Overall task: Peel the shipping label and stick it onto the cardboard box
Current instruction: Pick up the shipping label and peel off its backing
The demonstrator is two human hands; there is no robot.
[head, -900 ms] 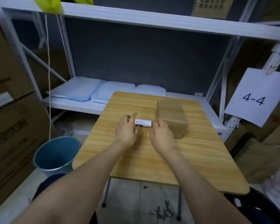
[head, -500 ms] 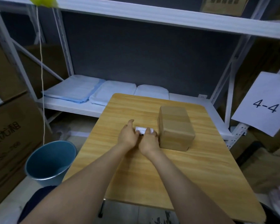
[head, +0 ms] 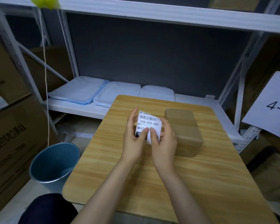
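We hold the shipping label (head: 148, 122) up off the desk (head: 200, 183), printed face toward us, between both hands, just left of the cardboard box (head: 183, 131). The barcode and the line of digits across its upper half read clearly, so the sheet stands nearly upright and a little bowed. As far as we can judge, the task is at its early stage: the label is in hand, but we see no backing sheet hanging free, and the box top shows bare brown card with nothing stuck on it. What is left, then, is to start a corner, strip the backing, carry the label over the box and press it flat. Our left hand (head: 134, 136) cups the left edge, the grip closed on the label with the thumb laid across the lower front and the fingers behind, the forefinger standing up beside the top corner. Our right hand (head: 164, 139) takes the right and lower edge, its grip also clamped on the label, thumb on the front near the bottom middle, close to the left thumb. Whether that thumb is already lifting a layer we cannot tell; the lower right of the sheet is hidden behind it. Both forearms reach forward from the near edge of the desk, wrists close together.
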